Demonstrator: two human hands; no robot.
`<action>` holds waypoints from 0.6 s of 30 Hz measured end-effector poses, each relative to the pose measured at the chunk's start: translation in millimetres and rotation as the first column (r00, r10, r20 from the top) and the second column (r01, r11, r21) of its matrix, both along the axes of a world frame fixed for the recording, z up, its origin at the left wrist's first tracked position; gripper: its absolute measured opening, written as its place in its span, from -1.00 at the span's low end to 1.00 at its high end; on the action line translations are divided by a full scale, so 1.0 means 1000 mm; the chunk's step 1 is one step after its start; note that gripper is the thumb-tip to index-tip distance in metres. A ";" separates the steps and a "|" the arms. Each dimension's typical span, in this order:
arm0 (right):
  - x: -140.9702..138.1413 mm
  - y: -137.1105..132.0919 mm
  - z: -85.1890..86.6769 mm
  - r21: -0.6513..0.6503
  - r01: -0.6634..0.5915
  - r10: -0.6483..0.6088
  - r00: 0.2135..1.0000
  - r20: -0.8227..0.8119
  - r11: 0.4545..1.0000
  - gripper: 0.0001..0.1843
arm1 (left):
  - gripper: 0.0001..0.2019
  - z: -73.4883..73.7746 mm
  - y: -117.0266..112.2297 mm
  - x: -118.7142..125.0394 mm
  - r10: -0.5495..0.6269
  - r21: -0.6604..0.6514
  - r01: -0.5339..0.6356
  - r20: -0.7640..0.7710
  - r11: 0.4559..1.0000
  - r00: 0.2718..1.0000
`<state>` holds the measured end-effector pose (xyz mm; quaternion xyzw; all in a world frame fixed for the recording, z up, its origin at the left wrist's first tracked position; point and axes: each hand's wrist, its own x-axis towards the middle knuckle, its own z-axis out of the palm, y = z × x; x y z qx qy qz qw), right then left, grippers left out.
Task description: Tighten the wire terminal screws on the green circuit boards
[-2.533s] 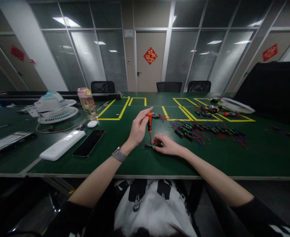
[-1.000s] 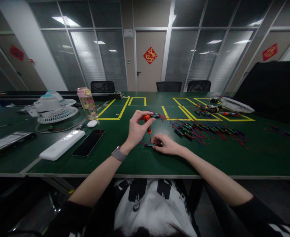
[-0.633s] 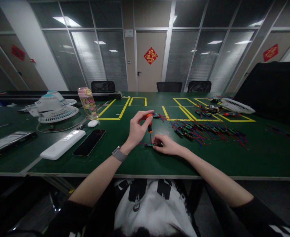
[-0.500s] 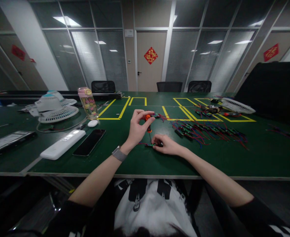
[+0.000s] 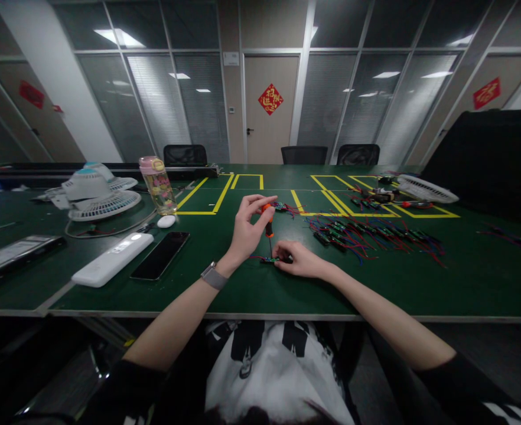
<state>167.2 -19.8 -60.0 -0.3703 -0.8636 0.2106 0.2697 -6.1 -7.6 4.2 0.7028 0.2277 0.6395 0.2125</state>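
My left hand (image 5: 250, 227) has its fingers closed round the orange-and-black handle of a screwdriver (image 5: 269, 227). The screwdriver stands nearly upright, its thin shaft pointing down at a small green circuit board (image 5: 268, 260) that lies on the table. With thumb and fingertips, my right hand (image 5: 299, 260) pinches the right end of that board, partly hiding it. A thin red wire runs out from the board's left end. Whether the screwdriver's tip sits in a screw is too small to tell. Behind the left hand lies another wired circuit board (image 5: 280, 206).
Several wired circuit boards (image 5: 375, 233) lie in a row to the right. A phone (image 5: 160, 255), a white power strip-like device (image 5: 113, 260), a bottle (image 5: 158, 186) and white fan parts (image 5: 98, 192) stand left. A black monitor-like panel (image 5: 491, 168) is at the right.
My left fingers have shifted on the screwdriver's handle: the index finger is now straighter and more of the handle shows. My right hand and the board have stayed in place.
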 end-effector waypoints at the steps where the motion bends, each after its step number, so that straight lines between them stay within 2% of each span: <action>1: 0.000 0.000 0.000 0.000 -0.001 0.001 1.000 -0.002 1.000 -0.89 | -0.76 0.000 0.000 0.000 -0.039 -0.017 0.039 -0.009 0.999 0.999; 4: 0.000 0.000 0.000 0.005 -0.003 0.003 1.000 -0.001 1.000 -0.89 | -0.71 0.000 -0.002 0.001 -0.109 -0.066 0.107 -0.027 0.992 0.994; 10: 0.000 -0.001 0.001 0.006 0.003 -0.003 1.000 0.011 1.000 -0.89 | -0.82 0.000 -0.001 0.000 0.064 0.006 -0.064 -0.021 0.998 0.998; 15: 0.000 -0.001 0.002 0.007 0.011 -0.011 1.000 0.016 1.000 -0.88 | -0.70 0.000 -0.002 0.000 -0.092 -0.031 0.091 -0.022 0.995 0.996; 18: 0.000 -0.001 0.002 -0.004 0.009 -0.009 1.000 0.008 1.000 -0.88 | -0.73 0.000 -0.002 0.001 -0.068 -0.047 0.067 -0.013 0.997 0.998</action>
